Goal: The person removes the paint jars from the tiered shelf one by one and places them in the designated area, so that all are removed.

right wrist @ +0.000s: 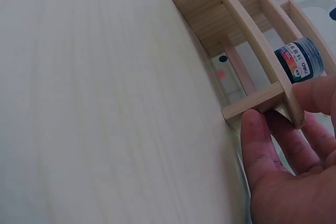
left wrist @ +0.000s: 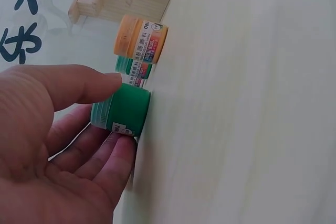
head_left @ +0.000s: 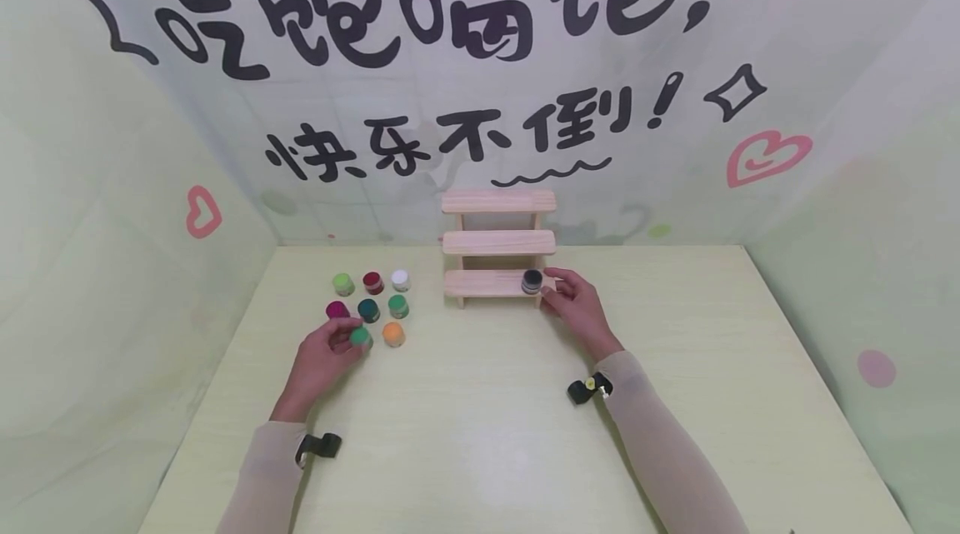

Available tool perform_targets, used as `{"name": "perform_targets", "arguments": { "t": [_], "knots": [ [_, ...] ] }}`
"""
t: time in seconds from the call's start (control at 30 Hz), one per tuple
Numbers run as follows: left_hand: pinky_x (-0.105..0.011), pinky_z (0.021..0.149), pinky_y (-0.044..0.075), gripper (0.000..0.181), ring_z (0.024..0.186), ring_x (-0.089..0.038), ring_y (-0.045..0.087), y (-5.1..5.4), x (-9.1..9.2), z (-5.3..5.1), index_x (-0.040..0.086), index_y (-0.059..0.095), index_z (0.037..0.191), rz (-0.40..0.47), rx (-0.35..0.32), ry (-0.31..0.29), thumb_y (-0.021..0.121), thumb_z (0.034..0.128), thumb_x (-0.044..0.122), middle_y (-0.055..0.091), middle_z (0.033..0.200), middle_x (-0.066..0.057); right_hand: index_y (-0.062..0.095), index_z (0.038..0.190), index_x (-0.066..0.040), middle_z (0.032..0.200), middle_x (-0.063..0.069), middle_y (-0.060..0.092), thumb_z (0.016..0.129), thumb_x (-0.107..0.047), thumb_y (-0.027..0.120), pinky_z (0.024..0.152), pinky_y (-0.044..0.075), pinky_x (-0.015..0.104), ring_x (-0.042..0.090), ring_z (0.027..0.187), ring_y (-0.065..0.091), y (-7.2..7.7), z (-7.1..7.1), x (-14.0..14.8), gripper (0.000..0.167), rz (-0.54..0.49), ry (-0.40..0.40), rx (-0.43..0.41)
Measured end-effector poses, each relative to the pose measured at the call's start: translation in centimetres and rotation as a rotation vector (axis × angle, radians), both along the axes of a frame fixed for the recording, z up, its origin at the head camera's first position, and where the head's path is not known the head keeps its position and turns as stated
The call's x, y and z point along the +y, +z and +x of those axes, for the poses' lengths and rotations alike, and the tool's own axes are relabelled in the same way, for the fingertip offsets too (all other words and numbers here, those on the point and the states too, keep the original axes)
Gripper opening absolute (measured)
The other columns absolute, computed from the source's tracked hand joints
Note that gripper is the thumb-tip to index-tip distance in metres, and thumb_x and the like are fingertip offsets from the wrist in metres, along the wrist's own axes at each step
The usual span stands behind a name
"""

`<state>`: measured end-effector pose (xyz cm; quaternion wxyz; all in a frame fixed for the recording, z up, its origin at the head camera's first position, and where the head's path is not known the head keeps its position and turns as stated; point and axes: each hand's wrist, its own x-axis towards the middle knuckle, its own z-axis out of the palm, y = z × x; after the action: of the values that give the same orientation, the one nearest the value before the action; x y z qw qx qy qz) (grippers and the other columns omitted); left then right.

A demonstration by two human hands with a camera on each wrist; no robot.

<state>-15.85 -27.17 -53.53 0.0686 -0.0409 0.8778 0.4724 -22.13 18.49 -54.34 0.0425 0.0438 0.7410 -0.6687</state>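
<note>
My left hand (head_left: 322, 363) holds a green paint jar (left wrist: 131, 109) between thumb and fingers, low at the table's left side. Beside it stand an orange paint jar (left wrist: 142, 40) and another green paint jar (head_left: 398, 306). At the back, my right hand (head_left: 581, 313) grips the right end of the lowest step of a small three-step wooden rack (head_left: 498, 243), with the thumb at the front and fingers around the end. A dark paint jar (right wrist: 299, 60) stands upright on that step, close by the thumb; whether they touch I cannot tell.
Several more paint jars stand at the left: light green (head_left: 342, 284), dark red (head_left: 372, 282), white (head_left: 401, 280), dark teal (head_left: 368, 311) and magenta (head_left: 337, 311). A fabric backdrop with black lettering hangs behind the pale wooden table (head_left: 480, 417).
</note>
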Motion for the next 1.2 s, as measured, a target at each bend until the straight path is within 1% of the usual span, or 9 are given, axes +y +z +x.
{"name": "perform_targets", "arguments": {
  "t": [0.13,0.33,0.53,0.63,0.73,0.93,1.0,1.13,1.2],
  "knots": [
    [-0.04,0.108,0.057,0.05,0.128,-0.035,0.068,0.1,-0.2,0.1,0.01,0.062,0.14,0.003,0.011,-0.001,0.08,0.0955,0.021,0.066,0.14,-0.018,0.062,0.143,-0.008,0.109,0.014,0.076,0.1,-0.011,0.073,0.084,0.065,0.024,0.007,0.088,0.073,0.0,0.0,-0.1,0.044,0.012,-0.003,0.008],
    [-0.049,0.11,0.056,0.053,0.133,-0.038,0.065,1.0,-0.4,0.1,0.012,0.062,0.141,0.014,0.029,0.012,0.082,0.0945,0.027,0.065,0.145,-0.016,0.062,0.143,-0.009,0.113,0.017,0.076,0.1,-0.012,0.072,0.083,0.065,0.023,0.008,0.088,0.074,0.1,0.1,0.0,0.044,0.028,-0.002,0.012],
    [-0.041,0.11,0.055,0.052,0.138,-0.036,0.061,1.8,-0.2,0.0,0.009,0.062,0.141,0.048,0.044,0.028,0.08,0.0961,0.028,0.062,0.15,-0.013,0.062,0.143,-0.008,0.108,0.011,0.076,0.1,-0.011,0.073,0.085,0.065,0.023,0.007,0.088,0.073,0.3,0.1,0.0,0.044,0.013,-0.002,0.012],
    [-0.037,0.109,0.056,0.05,0.139,-0.034,0.061,2.3,0.1,-0.2,0.011,0.062,0.14,0.048,0.047,0.04,0.08,0.0965,0.029,0.063,0.147,-0.011,0.062,0.143,-0.007,0.102,0.005,0.075,0.1,-0.01,0.073,0.085,0.065,0.024,0.006,0.087,0.073,0.3,0.1,0.0,0.045,-0.001,-0.001,0.01],
    [-0.04,0.11,0.057,0.048,0.139,-0.033,0.06,2.7,0.5,-0.4,0.013,0.063,0.14,0.045,0.054,0.04,0.078,0.0977,0.031,0.065,0.144,-0.011,0.062,0.142,-0.008,0.097,0.002,0.073,0.099,-0.009,0.073,0.085,0.065,0.024,0.006,0.087,0.072,0.3,0.2,0.0,0.044,-0.01,-0.006,0.002],
    [-0.043,0.109,0.057,0.047,0.134,-0.032,0.064,3.3,1.7,-0.9,0.013,0.065,0.137,0.04,0.077,0.035,0.077,0.0981,0.035,0.067,0.141,-0.011,0.061,0.144,-0.006,0.104,0.008,0.075,0.1,-0.011,0.073,0.086,0.065,0.025,0.007,0.088,0.073,0.3,0.1,0.0,0.046,0.0,0.005,0.013],
    [-0.041,0.107,0.058,0.047,0.132,-0.031,0.065,3.4,2.1,-1.1,0.014,0.064,0.138,0.04,0.089,0.029,0.077,0.0983,0.037,0.067,0.141,-0.01,0.06,0.145,-0.006,0.106,0.01,0.075,0.101,-0.012,0.073,0.087,0.065,0.025,0.007,0.089,0.073,0.3,0.1,0.0,0.046,0.006,0.008,0.011],
    [-0.019,0.097,0.057,0.046,0.129,-0.028,0.064,3.8,3.0,-1.5,0.013,0.064,0.139,0.055,0.135,0.011,0.076,0.0991,0.034,0.067,0.139,-0.007,0.061,0.144,-0.007,0.1,0.005,0.072,0.1,-0.011,0.073,0.086,0.065,0.024,0.006,0.087,0.072,0.2,0.2,0.0,0.046,0.004,0.002,0.01],
    [-0.012,0.092,0.056,0.044,0.127,-0.028,0.064,4.2,3.5,-1.8,0.012,0.065,0.138,0.082,0.159,-0.003,0.077,0.0991,0.03,0.067,0.138,-0.008,0.062,0.143,-0.007,0.096,0.001,0.071,0.1,-0.01,0.073,0.084,0.065,0.023,0.006,0.086,0.072,0.2,0.2,-0.1,0.045,0.001,-0.003,0.012]
  ]
}}
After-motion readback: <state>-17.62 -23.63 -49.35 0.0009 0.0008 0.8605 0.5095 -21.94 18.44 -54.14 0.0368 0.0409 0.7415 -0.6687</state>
